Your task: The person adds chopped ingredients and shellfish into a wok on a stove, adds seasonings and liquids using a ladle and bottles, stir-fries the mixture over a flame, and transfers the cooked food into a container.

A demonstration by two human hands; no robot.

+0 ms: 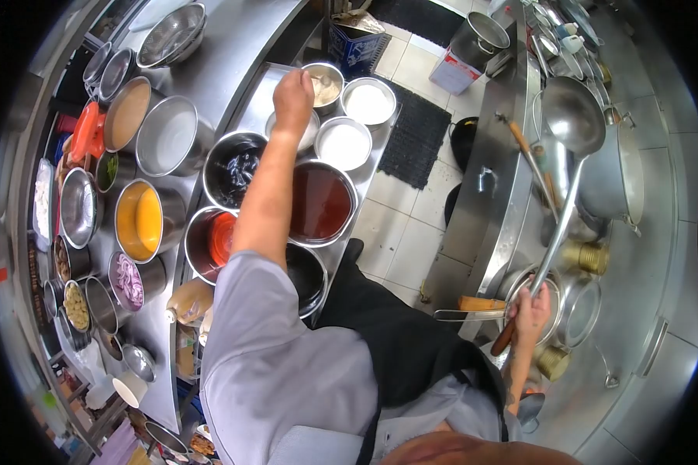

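Note:
My left hand point(293, 102) is stretched out over the seasoning pots with its fingers closed. What it holds, if anything, is hidden. Right beside it stands a small pot of beige powder point(325, 87), and white contents fill two pots point(368, 101) point(343, 145) close by. Beneath my forearm are a pot of dark liquid point(233, 167), one of reddish-brown liquid point(323, 203) and one with something red point(222, 237). On the other side, my right hand point(530, 314) is wrapped round the handle of a large ladle point(572, 116), whose metal bowl is raised above the stove side.
Steel pots of yellow liquid point(149, 221) and sliced purple onion point(128, 279) stand on the left counter. A strainer point(473, 315) lies near my right hand. Behind the ladle is a big stockpot point(614, 174). A black mat point(415, 139) covers part of the tiled aisle.

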